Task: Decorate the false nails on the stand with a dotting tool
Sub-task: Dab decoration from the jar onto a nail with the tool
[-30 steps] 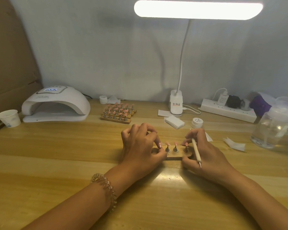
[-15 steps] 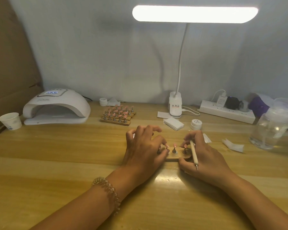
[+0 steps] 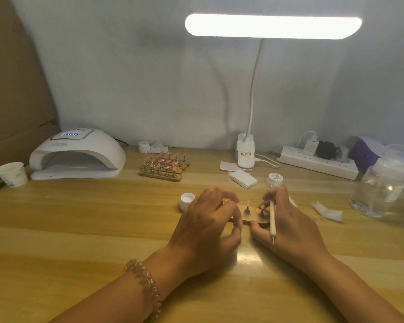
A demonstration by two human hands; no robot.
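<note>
A small wooden nail stand lies on the desk between my hands. Two pink false nails on metal pegs show on it; the rest of the stand is hidden under my left hand. My left hand curls over the stand's left end, fingers and thumb holding it. My right hand grips the pale dotting tool between its fingers, one metal tip pointing back toward me, the other end down by the right-hand nail. Its thumb rests at the stand's near edge.
An open white pot stands left of my left hand. Farther back are a fuller nail stand, a UV lamp, a paper cup, the desk lamp base, wipes, a jar, a power strip and a clear bottle.
My left hand has slid right over the stand, covering nails that showed before and uncovering the white pot. My right hand has kept the tool at the right end.
</note>
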